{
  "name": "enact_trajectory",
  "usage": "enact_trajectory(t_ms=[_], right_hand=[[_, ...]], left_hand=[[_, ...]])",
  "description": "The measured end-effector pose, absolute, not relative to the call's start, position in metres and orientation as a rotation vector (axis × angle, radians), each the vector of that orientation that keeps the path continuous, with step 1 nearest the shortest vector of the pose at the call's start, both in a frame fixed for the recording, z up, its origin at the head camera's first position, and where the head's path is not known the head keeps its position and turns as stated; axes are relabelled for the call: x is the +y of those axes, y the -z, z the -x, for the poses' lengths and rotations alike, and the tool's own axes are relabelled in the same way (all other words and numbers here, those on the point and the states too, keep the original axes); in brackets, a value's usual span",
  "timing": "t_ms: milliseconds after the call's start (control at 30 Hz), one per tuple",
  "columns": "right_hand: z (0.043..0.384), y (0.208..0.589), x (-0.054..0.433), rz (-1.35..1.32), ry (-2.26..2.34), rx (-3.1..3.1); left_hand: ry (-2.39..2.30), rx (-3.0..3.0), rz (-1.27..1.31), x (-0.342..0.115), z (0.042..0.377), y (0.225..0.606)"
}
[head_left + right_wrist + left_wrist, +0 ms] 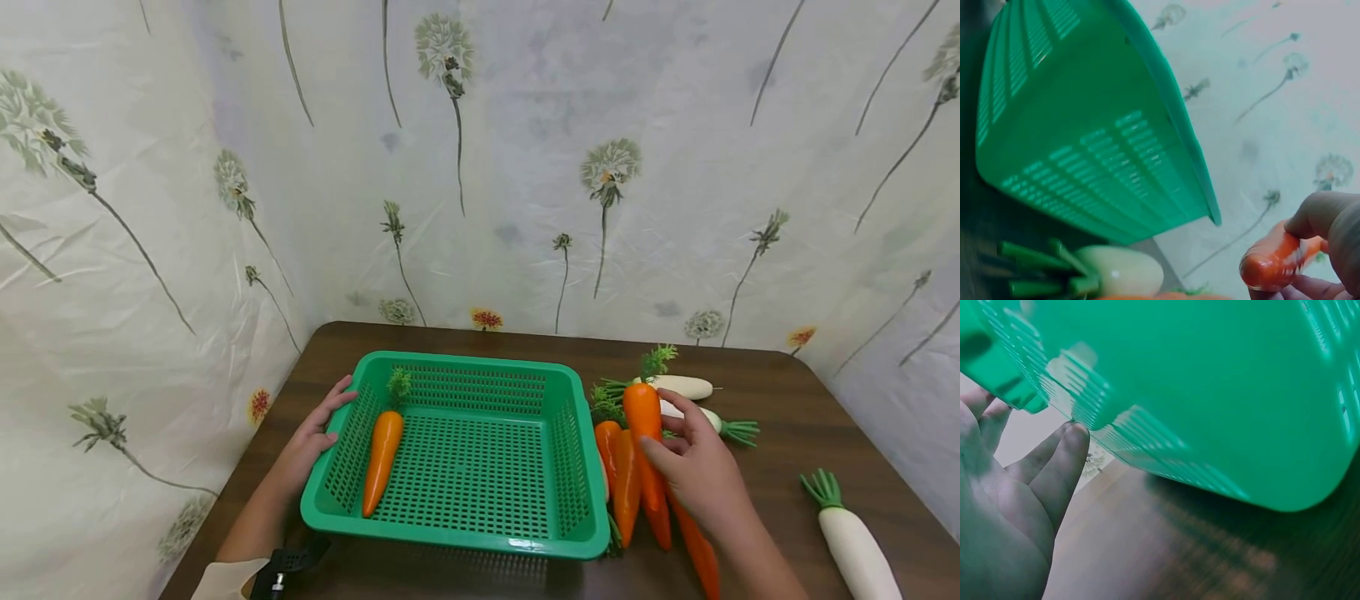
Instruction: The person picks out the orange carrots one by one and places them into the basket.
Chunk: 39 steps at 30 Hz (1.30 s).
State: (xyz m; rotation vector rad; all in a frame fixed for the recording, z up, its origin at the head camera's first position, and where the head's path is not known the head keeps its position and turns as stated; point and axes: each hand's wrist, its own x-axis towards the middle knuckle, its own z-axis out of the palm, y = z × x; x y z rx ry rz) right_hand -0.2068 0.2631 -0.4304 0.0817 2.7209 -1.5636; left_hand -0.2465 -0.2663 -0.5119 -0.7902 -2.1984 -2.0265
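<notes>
My left hand rests against the left side of a green plastic basket, its fingers fairly straight at the rim. In the left wrist view the thumb touches the slotted outer wall. One carrot lies inside the basket along its left wall, leafy top to the back. To the basket's right, my right hand pinches another carrot between thumb and fingers, its leafy top pointing away. That carrot overlaps a pile of carrots in the head view; its blunt orange end shows in the right wrist view.
White radishes with green stems lie behind and beside the carrot pile. Another white radish lies apart near the right edge of the dark wooden table. A flower-patterned sheet hangs behind and along both sides.
</notes>
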Motion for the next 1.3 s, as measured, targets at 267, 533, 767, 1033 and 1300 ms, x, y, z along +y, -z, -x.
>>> enact_trajectory(t_ms=[267,533,767,1033,1300], right_hand=[[0.208,0.422,0.249,-0.024,1.609,2.686],[0.211,0.415,0.242,0.073,1.603,2.665],[0.214,0.405,0.232,0.095,1.606,2.617],[0.215,0.397,0.218,0.132,1.737,2.434],[0.216,0.394,0.214,0.252,1.792,2.279]], left_hand=[[2.021,-2.179,0.816,-0.265,0.245,0.512],[2.014,-2.168,0.839,-0.265,0.248,0.512],[2.014,-2.174,0.843,-0.266,0.246,0.512],[2.030,-2.166,0.839,-0.266,0.242,0.509],[2.038,-2.169,0.833,-0.265,0.245,0.510]])
